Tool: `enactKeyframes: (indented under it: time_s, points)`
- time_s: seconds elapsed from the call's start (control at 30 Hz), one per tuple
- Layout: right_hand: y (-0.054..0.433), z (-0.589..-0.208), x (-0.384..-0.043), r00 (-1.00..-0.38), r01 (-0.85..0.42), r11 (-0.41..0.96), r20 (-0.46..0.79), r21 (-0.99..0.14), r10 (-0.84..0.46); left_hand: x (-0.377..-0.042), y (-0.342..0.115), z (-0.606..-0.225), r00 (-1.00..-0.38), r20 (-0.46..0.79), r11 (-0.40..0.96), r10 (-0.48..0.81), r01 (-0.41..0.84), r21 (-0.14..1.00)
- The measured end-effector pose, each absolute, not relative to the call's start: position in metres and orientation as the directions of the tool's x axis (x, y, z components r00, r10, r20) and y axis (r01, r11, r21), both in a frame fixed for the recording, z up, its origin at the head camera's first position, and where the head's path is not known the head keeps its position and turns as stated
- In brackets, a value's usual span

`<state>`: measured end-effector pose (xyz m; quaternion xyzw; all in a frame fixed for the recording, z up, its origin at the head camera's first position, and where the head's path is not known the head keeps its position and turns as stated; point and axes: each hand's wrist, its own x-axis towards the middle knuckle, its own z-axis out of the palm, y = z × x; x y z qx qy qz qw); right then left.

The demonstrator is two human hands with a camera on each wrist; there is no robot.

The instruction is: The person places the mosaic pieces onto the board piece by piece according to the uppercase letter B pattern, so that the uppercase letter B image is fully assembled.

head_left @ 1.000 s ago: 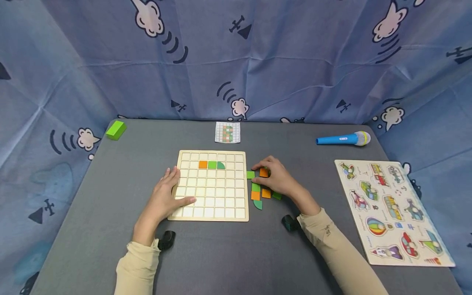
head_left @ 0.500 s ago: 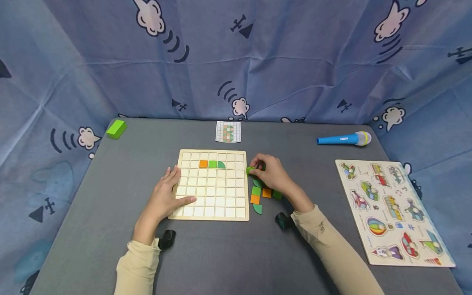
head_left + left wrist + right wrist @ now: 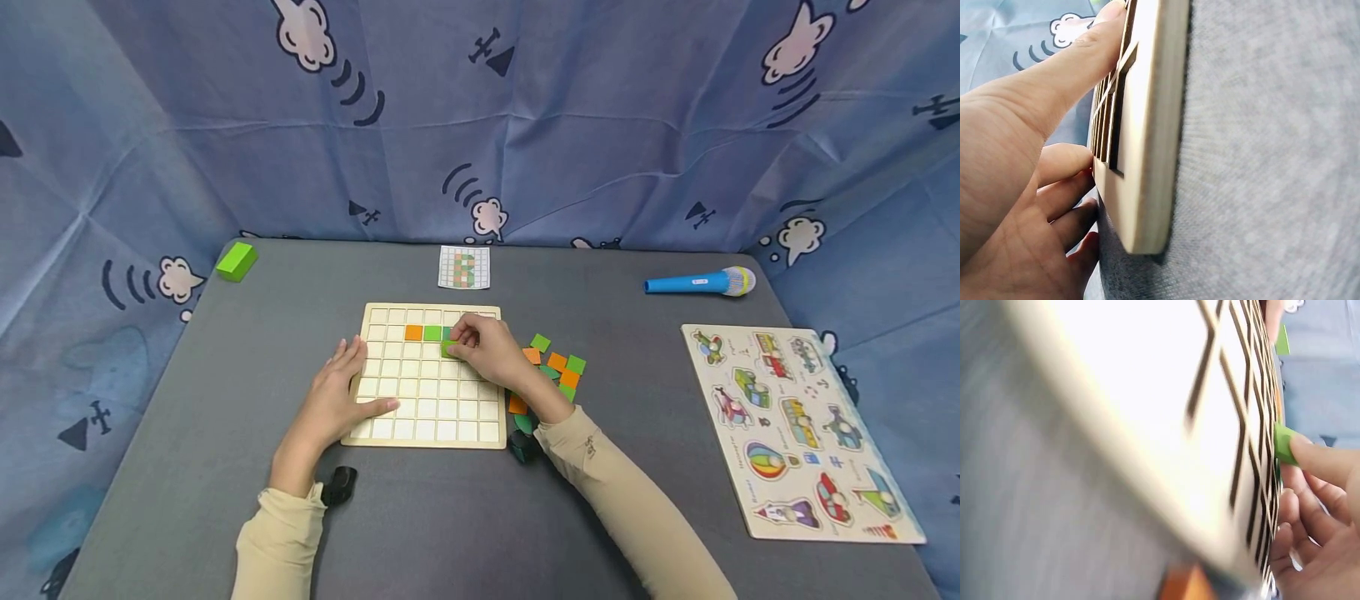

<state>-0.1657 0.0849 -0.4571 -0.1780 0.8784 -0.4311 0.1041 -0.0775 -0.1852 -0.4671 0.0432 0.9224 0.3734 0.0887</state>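
Note:
A light wooden grid board point(image 3: 420, 429) lies on the grey table. My left hand point(image 3: 337, 400) rests at its left side, the straight thumb over the grid and the fingers along the edge, as the left wrist view also shows. Between thumb and fingers my right hand point(image 3: 491, 354) pinches a green square tile point(image 3: 1284, 444), held over the grid just below the row of set pieces. In that row sit an orange tile point(image 3: 413, 332), a green tile point(image 3: 432, 332) and a dark green quarter-round piece point(image 3: 447, 332), partly covered by my right hand.
Loose orange and green pieces point(image 3: 570, 378) lie right of the board, partly behind my right wrist. A pattern card point(image 3: 463, 267) lies behind the board, a green block point(image 3: 237, 262) back left. A blue toy microphone point(image 3: 693, 284) and a picture puzzle board point(image 3: 806, 433) are on the right.
My right hand first scattered the loose pieces, took a green tile near the board's right edge, then carried it left over the grid. The left hand has stayed in place.

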Motion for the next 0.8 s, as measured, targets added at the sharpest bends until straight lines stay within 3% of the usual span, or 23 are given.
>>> enactKeyframes:
  time_s: [0.47,0.8]
  points:
    - [0.038,-0.460,-0.168,-0.941,-0.191,0.510,0.010,-0.839,-0.337,-0.079,-0.184,-0.467,-0.981,-0.137,0.723,0.138,0.005,0.691]
    - [0.031,-0.457,-0.168,-0.931,-0.215,0.598,-0.023,-0.772,-0.365,-0.078,-0.184,-0.466,-0.980,-0.149,0.725,0.130,-0.008,0.689]
